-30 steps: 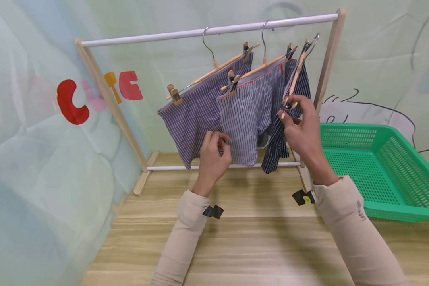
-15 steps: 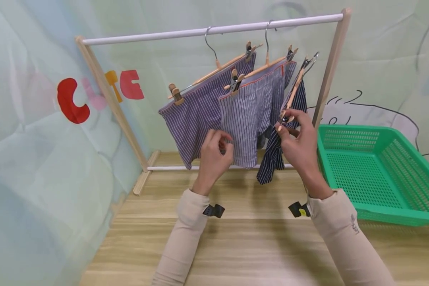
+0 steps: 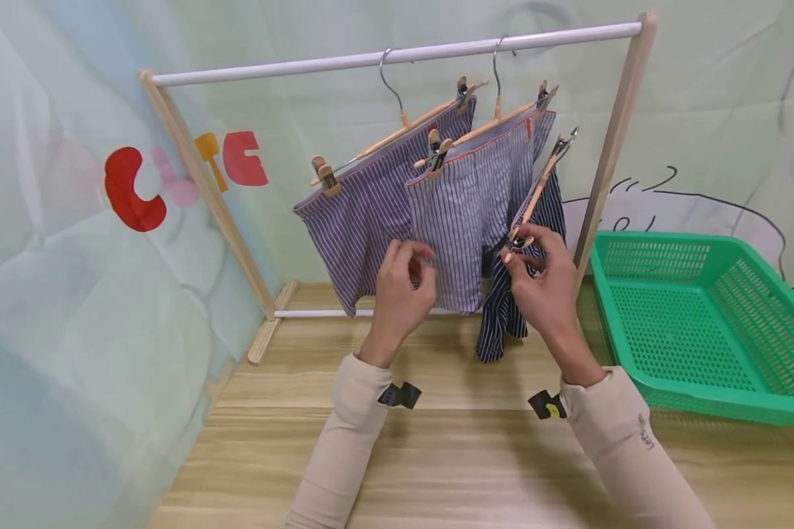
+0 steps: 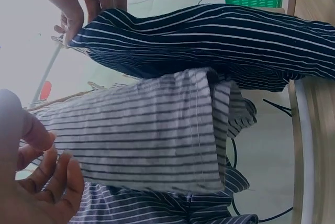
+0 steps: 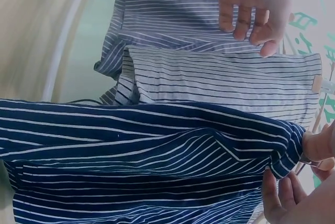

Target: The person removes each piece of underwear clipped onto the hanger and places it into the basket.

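Note:
My right hand (image 3: 544, 286) pinches the near clip end of a wooden clip hanger (image 3: 539, 192) in the head view. Its metal hook is off the rail, below it. Navy white-striped shorts (image 3: 501, 312) hang from this hanger, their leg reaching low beside the rack; the right wrist view shows the navy cloth (image 5: 157, 145) bunched at my fingers. My left hand (image 3: 402, 290), fingers loosely curled and holding nothing, is in front of grey striped shorts (image 3: 459, 235) and purple-blue striped shorts (image 3: 357, 239). Both pairs hang from clip hangers hooked on the rail.
A small wooden rack with a white rail (image 3: 291, 67) stands on the wood-grain table (image 3: 437, 470). To the right sits a green plastic basket (image 3: 695, 330). Behind the rack is a printed cloth backdrop (image 3: 192, 308) with coloured letters.
My right hand has come down and slightly left, lowering the hanger and navy shorts further from the rail. My left hand has barely moved.

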`<act>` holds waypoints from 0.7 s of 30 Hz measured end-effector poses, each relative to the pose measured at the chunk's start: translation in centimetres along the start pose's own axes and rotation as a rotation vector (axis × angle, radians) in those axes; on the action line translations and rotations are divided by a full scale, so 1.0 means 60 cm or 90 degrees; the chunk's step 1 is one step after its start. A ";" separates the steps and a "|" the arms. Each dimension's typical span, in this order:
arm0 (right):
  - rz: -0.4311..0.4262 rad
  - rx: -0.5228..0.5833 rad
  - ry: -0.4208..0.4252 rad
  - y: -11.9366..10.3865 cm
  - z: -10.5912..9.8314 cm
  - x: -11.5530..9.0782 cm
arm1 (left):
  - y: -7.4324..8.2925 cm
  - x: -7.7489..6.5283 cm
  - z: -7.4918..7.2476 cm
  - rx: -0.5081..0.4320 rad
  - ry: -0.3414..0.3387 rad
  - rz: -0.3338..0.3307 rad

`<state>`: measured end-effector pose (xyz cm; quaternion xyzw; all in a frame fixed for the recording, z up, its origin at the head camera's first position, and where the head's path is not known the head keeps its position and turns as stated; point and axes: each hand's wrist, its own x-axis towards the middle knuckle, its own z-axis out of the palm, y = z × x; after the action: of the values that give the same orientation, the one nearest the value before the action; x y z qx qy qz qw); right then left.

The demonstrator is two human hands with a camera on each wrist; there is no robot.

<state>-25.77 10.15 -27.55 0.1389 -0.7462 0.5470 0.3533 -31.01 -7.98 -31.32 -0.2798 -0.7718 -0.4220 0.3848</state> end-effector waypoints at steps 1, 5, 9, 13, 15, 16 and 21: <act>-0.005 -0.001 0.002 0.000 0.001 0.001 | 0.001 0.001 0.000 -0.003 0.001 0.000; -0.014 -0.007 0.008 0.001 0.002 0.004 | 0.004 0.003 0.001 -0.007 -0.007 0.009; -0.020 -0.008 0.008 0.003 0.003 0.003 | 0.005 0.005 0.002 -0.001 -0.022 0.016; -0.027 -0.011 0.010 0.008 0.005 0.003 | 0.005 0.006 0.003 -0.001 -0.026 0.023; -0.032 -0.015 0.011 0.010 0.005 0.004 | 0.006 0.007 0.006 -0.009 -0.029 0.026; -0.036 -0.017 0.011 0.011 0.005 0.004 | 0.008 0.007 0.007 -0.016 -0.032 0.027; -0.055 -0.022 0.002 0.017 0.004 0.003 | 0.015 0.009 0.017 -0.051 -0.043 0.028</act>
<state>-26.59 10.35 -28.21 0.1642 -0.7481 0.5187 0.3798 -30.98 -6.61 -30.85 -0.3259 -0.7604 -0.4343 0.3562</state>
